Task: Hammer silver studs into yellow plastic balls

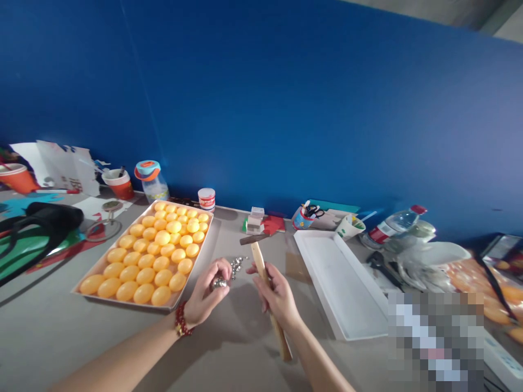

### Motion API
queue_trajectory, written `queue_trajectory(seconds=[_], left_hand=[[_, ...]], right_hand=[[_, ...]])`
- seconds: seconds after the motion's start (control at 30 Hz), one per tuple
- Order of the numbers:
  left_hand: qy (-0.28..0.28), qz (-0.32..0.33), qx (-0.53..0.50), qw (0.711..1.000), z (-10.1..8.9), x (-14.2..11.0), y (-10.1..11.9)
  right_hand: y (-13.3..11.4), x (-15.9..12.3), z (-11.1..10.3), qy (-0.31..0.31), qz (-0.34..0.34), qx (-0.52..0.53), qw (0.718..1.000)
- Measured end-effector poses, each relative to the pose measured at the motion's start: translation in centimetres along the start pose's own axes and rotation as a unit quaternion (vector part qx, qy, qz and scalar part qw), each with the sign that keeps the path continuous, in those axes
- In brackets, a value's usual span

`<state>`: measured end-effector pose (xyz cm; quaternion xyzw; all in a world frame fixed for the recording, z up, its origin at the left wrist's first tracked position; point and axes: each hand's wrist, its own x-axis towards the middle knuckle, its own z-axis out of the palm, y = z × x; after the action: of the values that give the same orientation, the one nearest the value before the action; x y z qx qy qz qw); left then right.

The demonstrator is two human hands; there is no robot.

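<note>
My left hand (207, 293), with a red bead bracelet (182, 320) at the wrist, is curled round a clump of small shiny silver pieces (219, 282); their exact kind is too small to tell. More loose silver pieces (237, 265) lie on the grey table just beyond its fingertips. My right hand (274, 291) grips a hammer (261, 267) around the middle of its wooden handle. The dark hammer head points away from me, and the handle's end reaches back toward my body. The two hands are apart, with bare table between them.
Left of my hands stands a shallow box (180, 298) of orange balls. A long white tray (341, 294) lies to the right. Cups, a lidded jar (153, 182), a pen holder (303, 216) and a plastic bottle (394, 226) line the blue wall (261, 109).
</note>
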<state>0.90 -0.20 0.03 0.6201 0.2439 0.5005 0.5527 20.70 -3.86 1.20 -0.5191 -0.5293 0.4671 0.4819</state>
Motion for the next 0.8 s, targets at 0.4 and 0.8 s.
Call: queue_trajectory(seconds=[0.4,0.8], left_hand=[[0.068,-0.296,-0.297,0.905,-0.1,1.5,-0.7],[-0.071,-0.251,-0.386,0.885,0.1,1.0,-0.6]], right_hand=[[0.2,-0.2,0.2,-0.01,0.009,0.01,1.0],[0.5,-0.1,0.2,-0.019,0.003,0.023,1.0]])
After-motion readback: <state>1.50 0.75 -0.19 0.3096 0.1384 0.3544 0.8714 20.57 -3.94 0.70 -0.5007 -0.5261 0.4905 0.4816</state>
